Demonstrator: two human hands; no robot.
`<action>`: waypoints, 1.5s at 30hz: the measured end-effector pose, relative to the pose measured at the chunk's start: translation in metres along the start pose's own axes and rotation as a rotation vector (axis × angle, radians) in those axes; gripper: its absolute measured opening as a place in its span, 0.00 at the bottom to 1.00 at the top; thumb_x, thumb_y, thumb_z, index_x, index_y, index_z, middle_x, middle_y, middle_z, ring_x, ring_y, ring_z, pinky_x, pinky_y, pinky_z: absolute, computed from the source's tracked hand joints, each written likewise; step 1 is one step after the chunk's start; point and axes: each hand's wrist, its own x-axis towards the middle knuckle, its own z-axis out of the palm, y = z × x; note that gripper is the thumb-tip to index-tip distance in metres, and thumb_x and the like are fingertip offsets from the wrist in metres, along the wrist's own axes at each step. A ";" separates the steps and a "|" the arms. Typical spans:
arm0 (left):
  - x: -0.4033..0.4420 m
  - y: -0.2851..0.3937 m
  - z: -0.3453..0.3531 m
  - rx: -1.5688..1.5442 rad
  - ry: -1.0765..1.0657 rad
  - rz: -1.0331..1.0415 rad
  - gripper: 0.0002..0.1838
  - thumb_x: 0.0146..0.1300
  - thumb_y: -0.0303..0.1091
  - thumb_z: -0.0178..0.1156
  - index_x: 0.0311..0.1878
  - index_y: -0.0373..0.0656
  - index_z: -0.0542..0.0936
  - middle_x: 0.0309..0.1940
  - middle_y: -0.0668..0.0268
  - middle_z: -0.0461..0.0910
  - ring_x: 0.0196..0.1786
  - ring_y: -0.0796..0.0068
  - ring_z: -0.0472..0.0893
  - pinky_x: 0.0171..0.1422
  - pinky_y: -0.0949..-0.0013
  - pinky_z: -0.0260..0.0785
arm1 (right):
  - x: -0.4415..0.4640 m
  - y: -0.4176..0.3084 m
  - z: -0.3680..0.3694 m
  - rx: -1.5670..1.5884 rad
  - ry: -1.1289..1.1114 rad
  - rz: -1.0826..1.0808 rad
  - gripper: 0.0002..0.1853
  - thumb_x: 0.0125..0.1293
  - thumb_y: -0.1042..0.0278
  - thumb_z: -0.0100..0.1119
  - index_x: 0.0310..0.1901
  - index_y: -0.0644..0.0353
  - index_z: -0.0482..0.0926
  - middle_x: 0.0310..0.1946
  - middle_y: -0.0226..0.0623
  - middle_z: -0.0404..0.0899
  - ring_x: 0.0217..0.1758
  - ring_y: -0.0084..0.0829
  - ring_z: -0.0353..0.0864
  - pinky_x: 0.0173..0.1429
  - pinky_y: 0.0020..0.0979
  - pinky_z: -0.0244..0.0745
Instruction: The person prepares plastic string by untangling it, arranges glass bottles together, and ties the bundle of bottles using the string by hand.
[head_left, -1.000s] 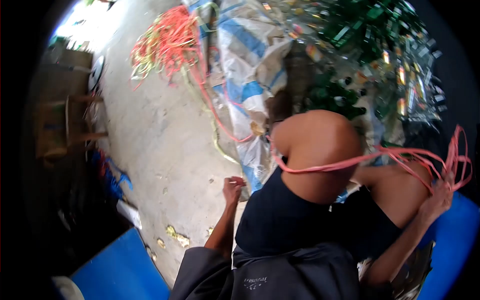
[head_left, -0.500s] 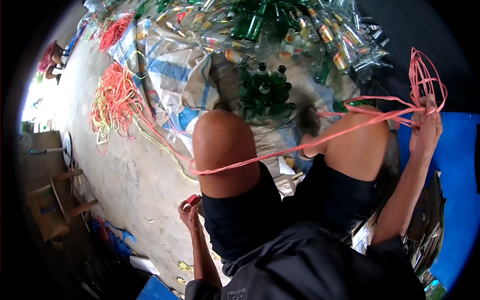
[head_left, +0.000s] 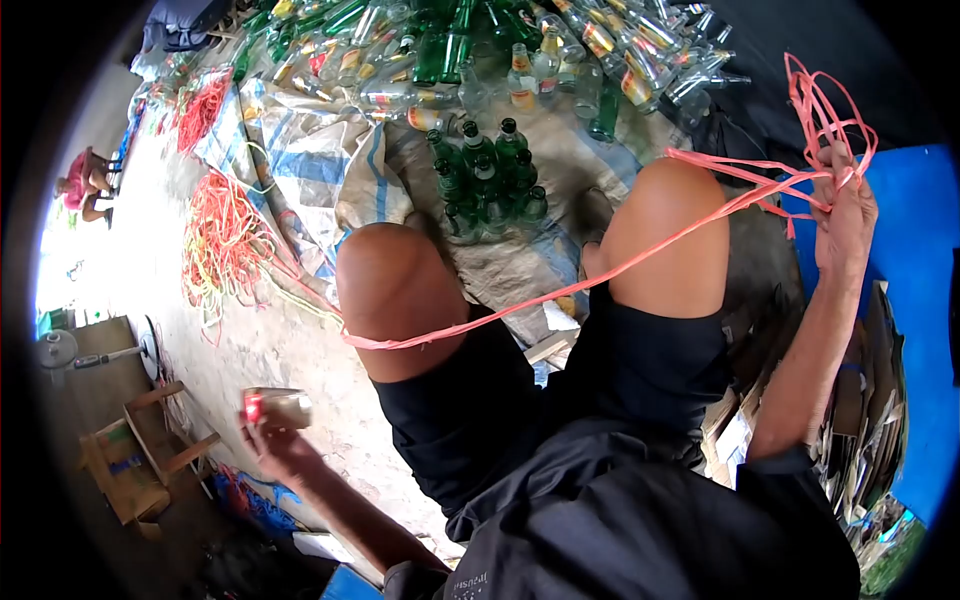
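A: What's in the right hand (head_left: 848,215)?

B: Pink twine (head_left: 735,204). The grip is closed on it, with loose loops rising above the fingers and a short end hanging below.

A: And the rest of that strand?

B: It slants across in front of the right knee (head_left: 670,235), over the gap, and across the left knee (head_left: 400,290). I can't tell how it lies past there.

A: The left hand (head_left: 283,450)?

B: Out to the side over the floor (head_left: 370,450), well apart from the twine. Its grip is narrow, holding a small object (head_left: 280,406), red at one end and pale at the other. It's too blurred to name.

A: Anything beyond the knees?

B: A tight cluster of green bottles (head_left: 485,175), standing upright. Past them is a heap (head_left: 450,50) of green and clear ones, mostly lying down. A striped sack (head_left: 310,165) lies to the left, and beside it a tangle (head_left: 230,240) of pink and yellow twine.

A: By the right arm?

B: Stacked cardboard (head_left: 858,400), next to a blue panel (head_left: 915,250).
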 end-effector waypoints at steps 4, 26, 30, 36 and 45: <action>-0.002 0.086 0.087 -0.298 -0.008 -0.018 0.28 0.71 0.33 0.62 0.71 0.34 0.72 0.65 0.58 0.79 0.66 0.65 0.78 0.72 0.62 0.69 | 0.003 0.009 -0.030 0.078 -0.217 0.028 0.11 0.79 0.69 0.54 0.50 0.63 0.86 0.32 0.25 0.80 0.22 0.08 0.60 0.23 0.14 0.50; -0.075 0.048 0.269 -0.158 -0.374 0.105 0.31 0.73 0.31 0.55 0.77 0.35 0.63 0.71 0.45 0.70 0.71 0.49 0.73 0.74 0.46 0.67 | -0.036 0.081 -0.073 0.042 -0.092 0.332 0.14 0.78 0.63 0.58 0.40 0.64 0.86 0.23 0.22 0.73 0.19 0.11 0.58 0.23 0.21 0.48; -0.072 0.044 0.266 -0.182 -0.426 0.129 0.32 0.72 0.30 0.56 0.77 0.34 0.63 0.71 0.45 0.70 0.71 0.50 0.73 0.74 0.46 0.67 | -0.036 0.093 -0.083 0.141 -0.115 0.321 0.14 0.78 0.62 0.58 0.42 0.64 0.87 0.22 0.21 0.72 0.19 0.11 0.57 0.23 0.21 0.49; -0.077 0.043 0.271 -0.174 -0.442 0.129 0.30 0.72 0.30 0.57 0.75 0.34 0.65 0.71 0.45 0.70 0.71 0.49 0.72 0.74 0.45 0.67 | -0.044 0.123 -0.089 0.176 -0.124 0.371 0.11 0.75 0.66 0.57 0.44 0.62 0.86 0.21 0.21 0.70 0.19 0.14 0.58 0.25 0.23 0.54; -0.074 0.040 0.270 -0.162 -0.468 0.126 0.29 0.72 0.30 0.58 0.74 0.34 0.66 0.68 0.46 0.73 0.70 0.51 0.74 0.73 0.46 0.68 | -0.071 0.214 -0.108 -0.150 -0.070 0.539 0.11 0.72 0.62 0.63 0.47 0.60 0.85 0.26 0.26 0.75 0.22 0.18 0.66 0.28 0.25 0.60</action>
